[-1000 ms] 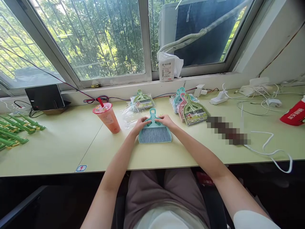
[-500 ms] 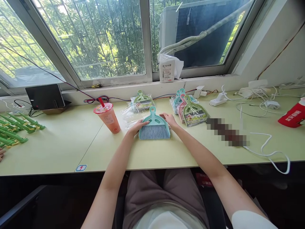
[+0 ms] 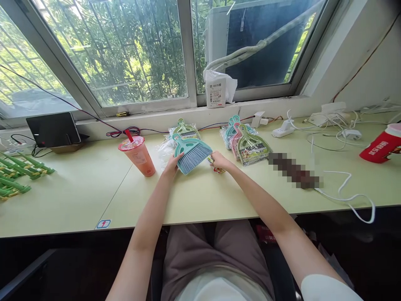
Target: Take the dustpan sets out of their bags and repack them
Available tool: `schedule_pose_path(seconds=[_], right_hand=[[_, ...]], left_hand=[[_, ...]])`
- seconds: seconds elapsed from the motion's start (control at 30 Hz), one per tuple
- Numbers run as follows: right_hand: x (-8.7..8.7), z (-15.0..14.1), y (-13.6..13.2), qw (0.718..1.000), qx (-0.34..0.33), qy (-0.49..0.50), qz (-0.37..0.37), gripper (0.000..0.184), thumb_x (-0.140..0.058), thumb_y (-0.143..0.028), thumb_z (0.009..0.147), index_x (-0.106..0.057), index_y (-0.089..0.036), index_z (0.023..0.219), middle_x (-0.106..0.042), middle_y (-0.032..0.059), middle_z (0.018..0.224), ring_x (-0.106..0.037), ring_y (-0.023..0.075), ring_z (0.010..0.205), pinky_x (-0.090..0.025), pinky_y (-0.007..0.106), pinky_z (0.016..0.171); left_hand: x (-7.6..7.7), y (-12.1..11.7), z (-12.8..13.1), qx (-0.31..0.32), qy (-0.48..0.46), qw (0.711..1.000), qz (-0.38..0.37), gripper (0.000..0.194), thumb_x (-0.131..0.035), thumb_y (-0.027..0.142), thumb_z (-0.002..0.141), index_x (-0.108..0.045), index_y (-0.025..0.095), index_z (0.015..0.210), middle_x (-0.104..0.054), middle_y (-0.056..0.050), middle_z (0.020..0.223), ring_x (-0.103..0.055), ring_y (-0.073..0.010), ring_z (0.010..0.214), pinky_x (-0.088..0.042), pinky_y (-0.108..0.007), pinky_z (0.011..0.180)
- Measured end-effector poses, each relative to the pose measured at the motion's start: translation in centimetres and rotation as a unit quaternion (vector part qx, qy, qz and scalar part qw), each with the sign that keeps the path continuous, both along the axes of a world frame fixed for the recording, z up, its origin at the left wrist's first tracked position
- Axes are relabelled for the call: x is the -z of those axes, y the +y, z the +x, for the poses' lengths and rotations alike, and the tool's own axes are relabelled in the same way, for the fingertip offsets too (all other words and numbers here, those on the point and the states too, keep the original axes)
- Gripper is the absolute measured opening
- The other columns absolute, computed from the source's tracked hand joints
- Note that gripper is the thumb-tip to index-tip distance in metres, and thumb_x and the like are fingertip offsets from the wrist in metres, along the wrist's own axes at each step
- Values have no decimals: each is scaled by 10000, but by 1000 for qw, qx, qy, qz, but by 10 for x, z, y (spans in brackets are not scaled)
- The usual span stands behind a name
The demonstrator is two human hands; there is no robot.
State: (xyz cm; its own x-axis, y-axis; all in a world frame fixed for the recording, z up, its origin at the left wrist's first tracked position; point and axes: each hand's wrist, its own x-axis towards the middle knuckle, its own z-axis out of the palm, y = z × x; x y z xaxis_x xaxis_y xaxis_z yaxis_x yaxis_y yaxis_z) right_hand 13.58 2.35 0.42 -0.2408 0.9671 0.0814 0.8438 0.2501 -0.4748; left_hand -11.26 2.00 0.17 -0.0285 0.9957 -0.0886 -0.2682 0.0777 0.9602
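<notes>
My left hand point(image 3: 172, 164) is closed on the edge of a teal dustpan and brush set point(image 3: 193, 154), its grey bristles facing me and its handle tilted up to the left. Just right of the bristles, my right hand point(image 3: 220, 160) pinches a small printed card point(image 3: 218, 170) with coloured patches, partly hidden by the fingers. Behind the teal set lies a green dustpan set in clear wrap point(image 3: 188, 128). Off to the right of my right hand are more wrapped sets: a green one point(image 3: 253, 146) in front, with pink and teal ones behind it.
A pink drink cup point(image 3: 140, 158) with a red straw stands left of my left hand. A tablet point(image 3: 53, 131) and green bamboo-like pieces point(image 3: 19, 175) are farther left. White cables, a plug strip point(image 3: 282, 128) and a red cup point(image 3: 380, 146) lie to the right.
The teal set has turned, its handle swinging left, and moved slightly left with my left hand. My right hand has come away from behind it with the printed card, now visible.
</notes>
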Motion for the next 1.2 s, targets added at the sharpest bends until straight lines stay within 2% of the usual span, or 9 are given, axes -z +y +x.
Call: schedule_pose_path(seconds=[0.13, 0.27, 0.4, 0.53, 0.73, 0.87, 0.97, 1.1, 1.2], right_hand=[[-4, 4, -2, 998, -18, -56, -16, 292, -770, -179, 737, -680, -183, 1015, -603, 146, 1175, -567, 305, 1150, -464, 386, 933], [-6, 12, -2, 999, -15, -32, -15, 351, -797, -248, 715, -691, -229, 1050, -592, 125, 1208, -460, 335, 1269, -420, 432, 1008], [-5, 15, 2, 998, -38, 45, -21, 438, -833, -143, 618, -687, -184, 1030, -621, 117, 1147, -585, 288, 1109, -459, 350, 956], [-5, 15, 4, 995, -54, 71, -55, 419, -832, -82, 571, -703, -182, 957, -666, 84, 940, -643, 270, 936, -486, 351, 877], [-6, 11, 1, 999, -11, 32, -28, 431, -831, -94, 565, -712, -186, 969, -606, 135, 1127, -539, 338, 1173, -441, 414, 978], [-5, 9, -1, 997, 18, 55, -54, 722, -838, -84, 541, -613, -154, 1224, -569, 169, 1221, -596, 303, 1106, -480, 382, 931], [-5, 10, 1, 993, 29, 91, -68, 718, -824, -62, 541, -605, -114, 1223, -648, 153, 1121, -632, 287, 1035, -483, 366, 911], [-7, 16, 4, 959, 63, 265, -84, 332, -806, -143, 608, -696, -131, 921, -722, 89, 918, -669, 252, 889, -499, 364, 842], [-13, 17, 2, 884, 80, 452, -87, 284, -825, -314, 639, -689, -154, 831, -734, 74, 876, -672, 228, 849, -504, 355, 799]], left_hand=[[2, 1, 0, -1, 1, 1000, -5, 358, -791, 320, 710, -674, 189, 1022, -701, -91, 1036, -681, -209, 933, -560, -322, 856], [4, 4, -1, 3, -6, 1000, 4, 359, -799, 316, 699, -674, 194, 1013, -697, -90, 1037, -678, -209, 955, -552, -323, 878], [6, 5, -2, 1, -1, 1000, 6, 368, -799, 326, 699, -673, 201, 1022, -696, -91, 1044, -674, -216, 979, -554, -328, 876], [8, 6, -1, -12, 6, 1000, -6, 389, -805, 327, 689, -671, 200, 1032, -698, -93, 1033, -675, -217, 974, -557, -338, 875], [10, 9, -2, -22, 10, 1000, -4, 402, -806, 339, 690, -673, 193, 1040, -700, -94, 1026, -675, -219, 968, -560, -344, 872], [11, 11, -4, -31, 8, 999, -4, 442, -810, 336, 690, -662, 197, 1082, -695, -95, 1051, -675, -216, 968, -561, -340, 860], [9, 9, -2, -42, 6, 999, -3, 443, -812, 336, 689, -654, 210, 1083, -693, -83, 1057, -672, -213, 975, -565, -327, 839], [3, 2, 3, -52, -5, 999, 10, 426, -795, 310, 700, -623, 230, 1082, -681, -58, 1064, -667, -189, 956, -568, -298, 793], [0, -3, 7, -47, -9, 999, 25, 489, -804, 242, 673, -577, 239, 1106, -668, -39, 1064, -666, -170, 905, -571, -294, 769]])
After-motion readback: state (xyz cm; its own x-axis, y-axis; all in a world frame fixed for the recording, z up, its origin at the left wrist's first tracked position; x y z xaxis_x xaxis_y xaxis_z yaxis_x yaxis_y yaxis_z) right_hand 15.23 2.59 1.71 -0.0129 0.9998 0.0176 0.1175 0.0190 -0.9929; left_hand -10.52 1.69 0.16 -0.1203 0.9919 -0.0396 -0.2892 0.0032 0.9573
